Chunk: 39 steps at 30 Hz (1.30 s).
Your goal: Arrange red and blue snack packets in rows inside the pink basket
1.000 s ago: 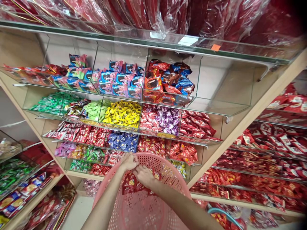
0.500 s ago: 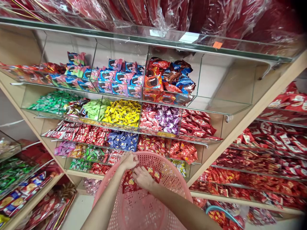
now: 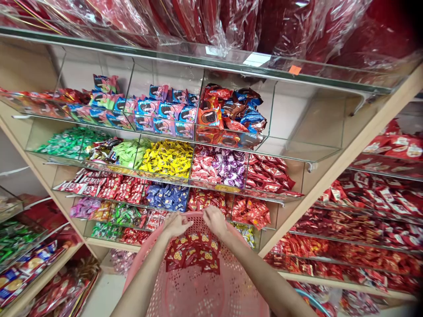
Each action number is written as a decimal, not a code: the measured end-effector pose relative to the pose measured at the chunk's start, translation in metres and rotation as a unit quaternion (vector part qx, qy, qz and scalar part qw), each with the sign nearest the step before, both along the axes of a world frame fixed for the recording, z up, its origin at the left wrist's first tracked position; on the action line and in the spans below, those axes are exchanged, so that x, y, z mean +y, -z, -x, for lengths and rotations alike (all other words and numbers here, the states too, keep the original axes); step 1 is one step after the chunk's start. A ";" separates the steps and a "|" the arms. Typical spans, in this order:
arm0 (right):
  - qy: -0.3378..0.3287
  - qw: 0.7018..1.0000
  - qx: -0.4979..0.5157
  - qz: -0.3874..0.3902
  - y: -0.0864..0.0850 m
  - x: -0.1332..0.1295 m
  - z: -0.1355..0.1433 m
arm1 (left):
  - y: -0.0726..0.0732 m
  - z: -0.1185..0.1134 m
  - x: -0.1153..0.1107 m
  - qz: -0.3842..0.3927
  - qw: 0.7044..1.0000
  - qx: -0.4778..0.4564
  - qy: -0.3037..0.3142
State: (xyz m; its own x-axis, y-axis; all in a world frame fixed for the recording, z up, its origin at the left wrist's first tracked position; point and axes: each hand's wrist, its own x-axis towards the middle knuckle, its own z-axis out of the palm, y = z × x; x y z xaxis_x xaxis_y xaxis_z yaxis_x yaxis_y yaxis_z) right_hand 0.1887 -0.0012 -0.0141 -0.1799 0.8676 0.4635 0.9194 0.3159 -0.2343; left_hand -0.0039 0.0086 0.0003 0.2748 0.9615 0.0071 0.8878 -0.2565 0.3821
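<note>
A pink perforated plastic basket (image 3: 246, 275) stands low in front of the shelves, with red candy packets (image 3: 194, 253) marked with orange fruit in its far part. My left hand (image 3: 176, 224) is at the basket's far left rim, above the packets, fingers apart and nothing seen in them. At the far rim, to the right, my right hand (image 3: 214, 220) has its fingers closed; what they hold, if anything, is hidden. Just beyond it lie red packets (image 3: 204, 200) in a glass compartment.
Glass-fronted shelves hold yellow candies (image 3: 168, 158), blue packets (image 3: 168, 197), green candies (image 3: 62, 143) and boxed-in cookie packs (image 3: 158, 110). A wooden side panel (image 3: 317, 193) slants along the right. Plastic-wrapped red goods (image 3: 231, 22) lie on top. A blue rim (image 3: 312, 299) shows lower right.
My right hand has moved up from inside the basket to its far rim. My left hand has opened and shifted slightly down. More red packets in the basket are uncovered.
</note>
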 end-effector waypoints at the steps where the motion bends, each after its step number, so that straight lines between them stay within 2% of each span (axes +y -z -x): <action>1: 0.053 0.997 0.042 0.026 -0.003 0.008 -0.006 | 0.001 0.000 0.000 0.001 1.000 -0.003 -0.003; 4: 0.200 0.954 0.137 0.177 -0.007 0.031 -0.017 | 0.003 0.001 0.001 0.005 1.000 -0.006 0.002; 6: 0.250 0.921 0.158 0.255 -0.008 0.044 -0.020 | 0.004 0.001 0.002 0.005 1.000 -0.004 0.011; 12: 0.313 0.890 0.169 0.287 -0.009 0.068 -0.010 | 0.004 0.002 0.001 -0.005 1.000 -0.003 0.008; 27: 0.312 0.878 0.224 0.286 -0.005 0.073 -0.007 | 0.002 0.002 0.001 0.008 1.000 0.012 0.008; 39: 0.305 0.879 0.236 0.280 0.003 0.081 -0.007 | 0.007 0.003 0.004 0.000 1.000 0.010 0.008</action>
State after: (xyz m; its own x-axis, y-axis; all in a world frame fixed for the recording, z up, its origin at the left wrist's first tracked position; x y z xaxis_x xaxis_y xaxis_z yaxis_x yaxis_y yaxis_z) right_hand 0.1955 0.0801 -0.0171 0.4958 0.8519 -0.1684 0.6368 -0.4885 -0.5965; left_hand -0.0066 0.0127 -0.0068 0.2910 0.9567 0.0017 0.8907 -0.2716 0.3646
